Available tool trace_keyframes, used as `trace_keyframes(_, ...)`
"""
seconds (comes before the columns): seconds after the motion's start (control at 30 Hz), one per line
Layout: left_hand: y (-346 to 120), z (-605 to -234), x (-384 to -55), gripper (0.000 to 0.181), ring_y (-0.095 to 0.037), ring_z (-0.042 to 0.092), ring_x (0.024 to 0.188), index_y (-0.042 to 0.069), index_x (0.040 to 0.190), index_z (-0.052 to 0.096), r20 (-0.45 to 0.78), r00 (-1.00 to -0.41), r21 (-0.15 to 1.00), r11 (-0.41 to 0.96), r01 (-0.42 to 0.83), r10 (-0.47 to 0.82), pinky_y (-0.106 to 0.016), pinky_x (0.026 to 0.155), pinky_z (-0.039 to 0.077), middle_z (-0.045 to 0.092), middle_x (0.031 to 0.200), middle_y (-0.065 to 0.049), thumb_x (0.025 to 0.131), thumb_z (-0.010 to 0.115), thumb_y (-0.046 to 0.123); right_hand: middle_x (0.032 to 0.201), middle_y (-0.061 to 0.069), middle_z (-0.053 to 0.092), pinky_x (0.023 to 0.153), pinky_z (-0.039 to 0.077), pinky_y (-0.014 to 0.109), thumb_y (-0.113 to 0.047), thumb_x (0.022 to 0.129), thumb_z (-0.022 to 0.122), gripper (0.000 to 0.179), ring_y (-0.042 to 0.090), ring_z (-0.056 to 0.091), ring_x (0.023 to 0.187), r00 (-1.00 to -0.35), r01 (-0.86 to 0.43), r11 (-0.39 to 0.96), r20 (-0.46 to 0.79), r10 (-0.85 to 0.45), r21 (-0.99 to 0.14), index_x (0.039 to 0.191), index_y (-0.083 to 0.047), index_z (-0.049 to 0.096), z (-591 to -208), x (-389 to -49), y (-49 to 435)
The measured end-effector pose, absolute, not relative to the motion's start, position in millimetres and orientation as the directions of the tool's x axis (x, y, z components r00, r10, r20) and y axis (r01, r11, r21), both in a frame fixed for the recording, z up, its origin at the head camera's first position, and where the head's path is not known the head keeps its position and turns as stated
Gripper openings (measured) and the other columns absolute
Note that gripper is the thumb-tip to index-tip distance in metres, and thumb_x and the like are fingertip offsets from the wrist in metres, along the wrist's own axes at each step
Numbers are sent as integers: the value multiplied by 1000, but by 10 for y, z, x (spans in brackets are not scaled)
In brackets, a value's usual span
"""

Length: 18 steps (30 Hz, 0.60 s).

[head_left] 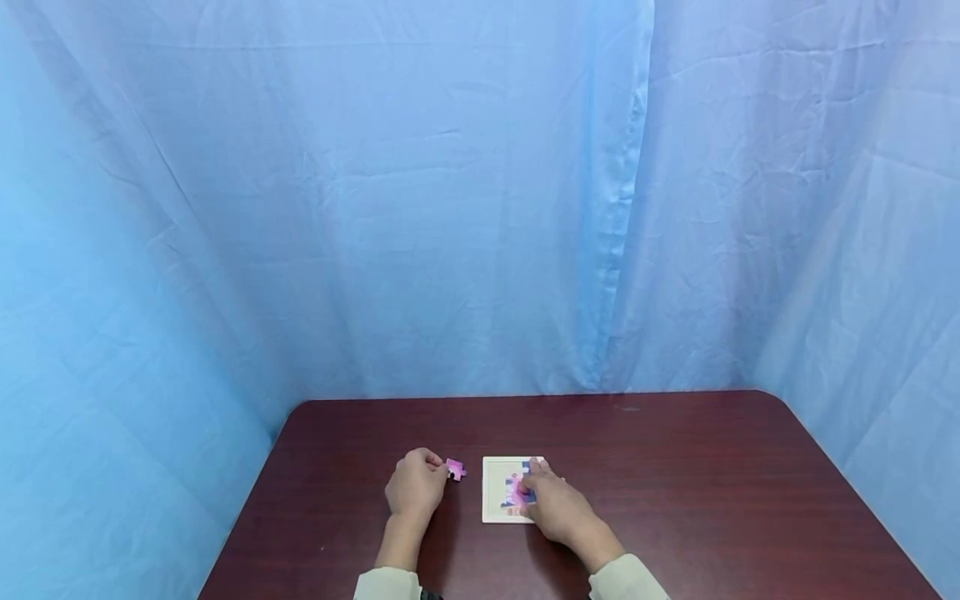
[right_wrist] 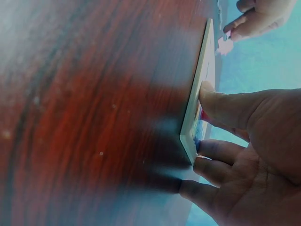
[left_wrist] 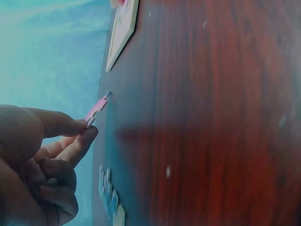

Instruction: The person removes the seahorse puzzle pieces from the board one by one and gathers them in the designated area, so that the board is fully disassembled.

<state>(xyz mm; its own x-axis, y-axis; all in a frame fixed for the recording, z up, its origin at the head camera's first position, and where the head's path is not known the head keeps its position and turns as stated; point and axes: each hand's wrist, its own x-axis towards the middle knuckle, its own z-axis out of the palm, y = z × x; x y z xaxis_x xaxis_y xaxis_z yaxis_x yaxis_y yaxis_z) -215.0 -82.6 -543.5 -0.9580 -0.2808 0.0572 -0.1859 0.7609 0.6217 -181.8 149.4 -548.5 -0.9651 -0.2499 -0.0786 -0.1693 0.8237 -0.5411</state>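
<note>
My left hand (head_left: 417, 483) pinches a pink jigsaw puzzle piece (head_left: 456, 470) between thumb and fingertips. In the left wrist view the pink piece is tilted, raised off the table. To its right lies a square, pale-framed puzzle tray (head_left: 486, 492), partly filled with joined pink, white and purple pieces (head_left: 513, 493); its left part shows bare board. My right hand (head_left: 561, 505) rests over the tray's right side, covering some pieces. In the right wrist view its thumb touches the tray's near side, while the other fingers reach over the pieces and the right edge.
Several loose puzzle pieces (left_wrist: 108, 195) lie on the table beyond the left hand in the left wrist view. The dark reddish wooden table (head_left: 712, 483) has rounded far corners. Blue curtains (head_left: 420, 208) hang behind it and at both sides.
</note>
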Motion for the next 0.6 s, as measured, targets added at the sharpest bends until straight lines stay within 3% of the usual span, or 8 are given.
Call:
trace_keyframes(0.23, -962, -5445, -2166, 10, -19, 63, 65, 16, 83, 73, 29, -947, 604, 761, -239, -320, -44, 61, 49, 73, 78, -2, 91, 75, 21, 160, 32, 45, 118, 37, 69, -9, 93, 76, 15, 48, 38, 154, -966, -173, 825, -73, -250, -538, 107, -4, 72, -5489, -1818, 1494)
trace_keyframes(0.6, -1006, -5472, -2196, 12, -19, 62, 62, 14, 81, 73, 19, -940, 602, 754, -262, -341, -42, 58, 47, 72, 75, -3, 91, 76, 20, 160, 32, 45, 118, 37, 69, -9, 93, 76, 13, 48, 38, 155, -966, -171, 822, -72, -249, -543, 105, -5, 72, -5474, -1810, 1492)
